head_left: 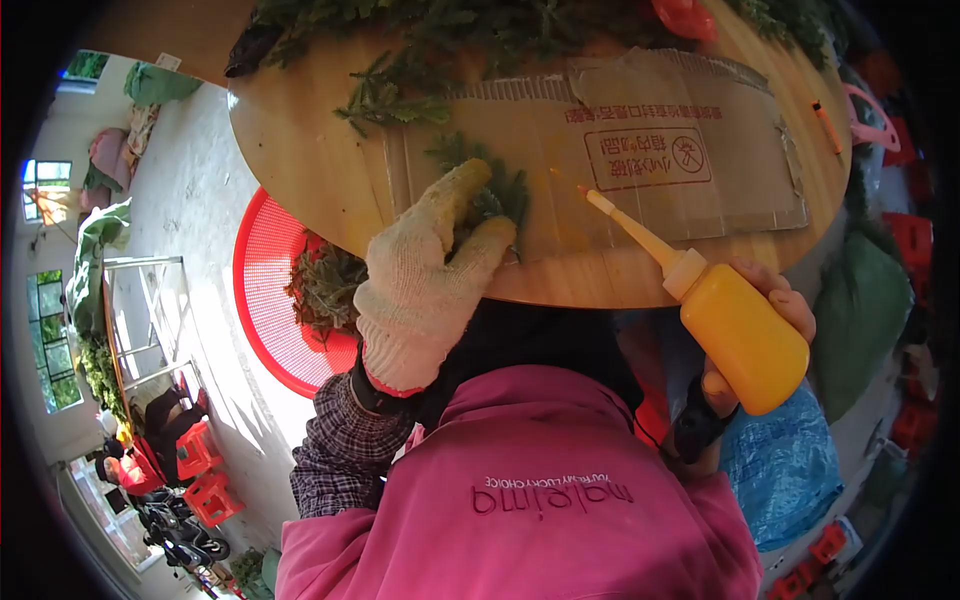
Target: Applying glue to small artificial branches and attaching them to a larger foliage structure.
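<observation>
My left hand, in a white knitted glove with yellow-stained fingertips, pinches a small green fir-like sprig at the near edge of the round wooden table. Part of the sprig is hidden behind the fingers. In my bare right hand is a yellow squeeze bottle with a long narrow nozzle. It tilts up and to the left, its orange-red tip over a flattened cardboard sheet and apart from the sprig. Small orange drips mark the cardboard beneath the tip.
A heap of green sprigs covers the table's far side. An orange pen-like stick lies at the right edge. Below the table's left edge stands a red mesh basket holding darker foliage. Blue sheeting and a green sack sit at right.
</observation>
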